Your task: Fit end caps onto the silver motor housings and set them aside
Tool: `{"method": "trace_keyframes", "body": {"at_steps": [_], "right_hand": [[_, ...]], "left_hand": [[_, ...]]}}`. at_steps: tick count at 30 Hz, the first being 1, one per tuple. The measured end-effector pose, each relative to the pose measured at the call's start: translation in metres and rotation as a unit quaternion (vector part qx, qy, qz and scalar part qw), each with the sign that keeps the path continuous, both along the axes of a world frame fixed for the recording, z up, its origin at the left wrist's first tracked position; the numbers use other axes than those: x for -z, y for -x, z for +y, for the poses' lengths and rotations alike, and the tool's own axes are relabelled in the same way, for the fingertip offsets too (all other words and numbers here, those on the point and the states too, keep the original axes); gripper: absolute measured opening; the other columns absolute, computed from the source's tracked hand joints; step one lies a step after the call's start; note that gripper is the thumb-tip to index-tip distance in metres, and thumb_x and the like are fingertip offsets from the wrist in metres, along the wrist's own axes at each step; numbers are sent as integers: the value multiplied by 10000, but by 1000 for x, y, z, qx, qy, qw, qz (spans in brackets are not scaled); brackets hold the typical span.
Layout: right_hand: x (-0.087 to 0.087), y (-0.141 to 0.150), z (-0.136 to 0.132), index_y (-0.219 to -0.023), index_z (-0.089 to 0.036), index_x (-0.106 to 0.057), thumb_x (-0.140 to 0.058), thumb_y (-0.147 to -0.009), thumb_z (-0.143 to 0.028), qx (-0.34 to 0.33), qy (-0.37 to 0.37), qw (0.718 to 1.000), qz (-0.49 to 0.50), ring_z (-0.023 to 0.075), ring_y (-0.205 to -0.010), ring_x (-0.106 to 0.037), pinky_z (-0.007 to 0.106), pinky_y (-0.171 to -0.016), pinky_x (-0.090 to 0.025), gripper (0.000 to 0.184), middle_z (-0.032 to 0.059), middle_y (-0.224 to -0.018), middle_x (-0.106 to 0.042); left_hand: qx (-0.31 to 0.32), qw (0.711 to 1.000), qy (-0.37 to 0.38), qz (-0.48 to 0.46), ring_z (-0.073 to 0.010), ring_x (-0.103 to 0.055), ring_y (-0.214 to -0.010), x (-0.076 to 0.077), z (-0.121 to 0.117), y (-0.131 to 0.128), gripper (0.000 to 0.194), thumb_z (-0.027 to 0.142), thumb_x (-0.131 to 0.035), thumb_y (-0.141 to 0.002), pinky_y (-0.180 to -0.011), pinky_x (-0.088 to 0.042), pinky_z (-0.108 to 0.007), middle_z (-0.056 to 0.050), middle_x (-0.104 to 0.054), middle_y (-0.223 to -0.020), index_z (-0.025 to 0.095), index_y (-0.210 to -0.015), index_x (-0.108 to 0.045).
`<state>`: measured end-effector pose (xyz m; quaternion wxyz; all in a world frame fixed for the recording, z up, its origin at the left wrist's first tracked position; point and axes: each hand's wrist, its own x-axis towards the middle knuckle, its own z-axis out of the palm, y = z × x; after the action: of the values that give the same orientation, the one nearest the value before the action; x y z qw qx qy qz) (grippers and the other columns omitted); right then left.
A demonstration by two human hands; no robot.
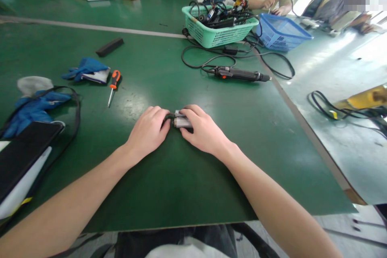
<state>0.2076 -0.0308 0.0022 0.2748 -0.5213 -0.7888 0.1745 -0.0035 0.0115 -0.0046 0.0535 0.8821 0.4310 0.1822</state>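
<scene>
At the middle of the green table, my right hand [201,127] is wrapped over a silvery metal cylinder [182,122], with another silvery piece just behind it. My left hand [151,126] is closed around a dark part [169,117] that meets the metal pieces between my hands. Most of what both hands hold is covered by the fingers, so its kind cannot be made out. An orange-and-black screwdriver [113,82] lies to the left of my left hand. Beyond my right hand rests a black electric screwdriver [240,74] with its cable.
A green basket [223,37] full of cables and tools stands at the back, beside a blue basket [282,34]. Blue gloves [87,68], a dark bar [109,47] and a phone-like black slab [27,149] lie left. Other people sit across the table.
</scene>
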Motion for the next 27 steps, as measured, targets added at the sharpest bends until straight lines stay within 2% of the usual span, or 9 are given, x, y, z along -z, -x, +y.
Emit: {"method": "trace_keyframes", "body": {"at_steps": [7, 10, 14, 17, 21, 27], "right_hand": [[-2, -4, -1, -1374, -207, -577, -621, -901, -201, -19, 0, 1000, -8, 305, -1289, -590, 479, -1084, -538, 475, 143, -1402, -589], [-4, -4, -1, -1391, -184, -570, -645, -919, -268, -25, 1, 1000, -12, 322, -1303, -579, 488, -1081, -539, 485, 160, -1410, -583], [-7, -5, 1, -1340, -163, -609, -434, -1065, -310, -38, -5, 999, 18, 293, -1276, -602, 482, -1106, -515, 358, 165, -1364, -619], [-7, -6, 4, -1277, -178, -644, -331, -1101, -272, -42, -18, 998, 53, 253, -1215, -633, 441, -1105, -503, 372, 132, -1281, -670], [-3, -5, 7, -1170, -185, -698, -398, -1091, -259, -5, -23, 997, 72, 228, -1102, -672, 374, -1017, -521, 319, 99, -1165, -719], [2, -3, 12, -997, -190, -773, -619, -979, -183, 71, -12, 995, 63, 210, -973, -717, 326, -912, -528, 156, 54, -1011, -784]], "left_hand": [[15, 1000, 11, -10, -273, -609, -1031, 1, 0, 1, 254, 240, -449, -1015, -934, -538, -448, -114, -674, -1063, 154, -1143, -650], [5, 1000, 12, -16, -279, -607, -1027, -1, -2, 0, 268, 219, -472, -988, -942, -531, -456, -122, -667, -1087, 143, -1189, -633], [39, 999, 3, -19, -273, -602, -1001, -7, -8, -3, 245, 195, -501, -940, -927, -516, -440, -111, -651, -1041, 141, -1150, -615], [76, 997, 5, -4, -271, -596, -989, -10, -10, -4, 220, 249, -544, -941, -896, -512, -428, -96, -645, -1023, 158, -1131, -605], [86, 996, 12, 4, -271, -592, -1004, -9, -8, -2, 254, 358, -609, -979, -893, -514, -421, -83, -646, -1048, 170, -1148, -595], [133, 991, -5, -6, -254, -591, -1007, -10, -8, -1, 158, 315, -666, -954, -871, -519, -387, -74, -635, -1057, 184, -1015, -603]]}}
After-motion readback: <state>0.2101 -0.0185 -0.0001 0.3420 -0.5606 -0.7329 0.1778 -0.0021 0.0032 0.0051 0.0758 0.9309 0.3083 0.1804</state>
